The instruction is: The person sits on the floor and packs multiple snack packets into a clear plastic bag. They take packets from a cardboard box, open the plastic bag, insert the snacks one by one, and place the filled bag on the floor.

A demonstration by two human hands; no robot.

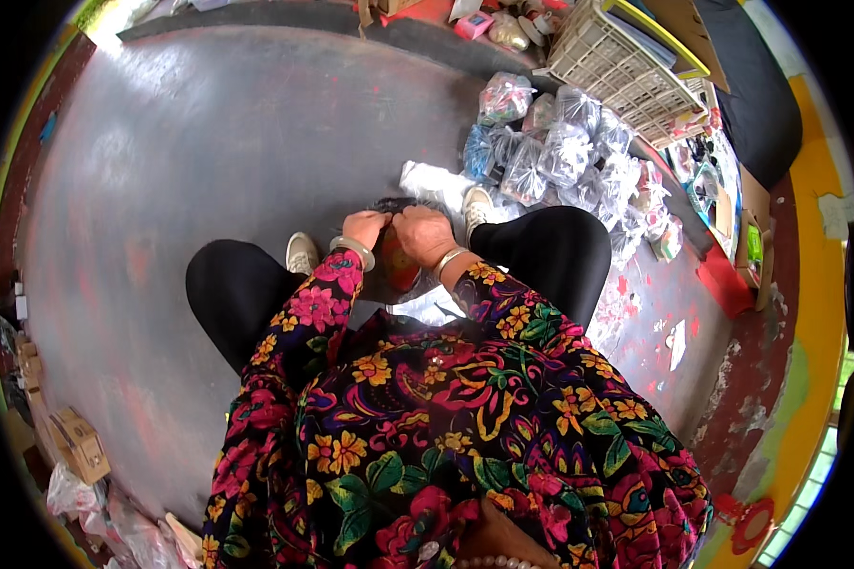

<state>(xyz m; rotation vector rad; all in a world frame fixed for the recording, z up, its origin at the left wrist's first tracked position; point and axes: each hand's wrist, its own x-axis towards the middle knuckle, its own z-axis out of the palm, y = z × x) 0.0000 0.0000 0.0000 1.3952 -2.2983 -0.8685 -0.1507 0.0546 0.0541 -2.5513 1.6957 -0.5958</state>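
My left hand (pixel 363 228) and my right hand (pixel 423 233) are close together between my knees, fingers pinched at the gathered top of a dark plastic bag (pixel 400 270). Something red and yellowish shows lower down on the bag; what it is I cannot make out. My forearms and sleeves hide part of it. Pale, shiny plastic (pixel 429 308) lies just below, nearer to me. Beyond my right hand a bundle of white plastic film (pixel 434 180) rests on the floor beside my right shoe (pixel 477 207).
Many filled, tied clear plastic bags (pixel 565 152) are heaped on the floor at the right. Behind them stands a white plastic crate (pixel 626 71). A cardboard box (pixel 78 446) and crumpled plastic lie at the lower left. The grey floor (pixel 180 190) spreads ahead and left.
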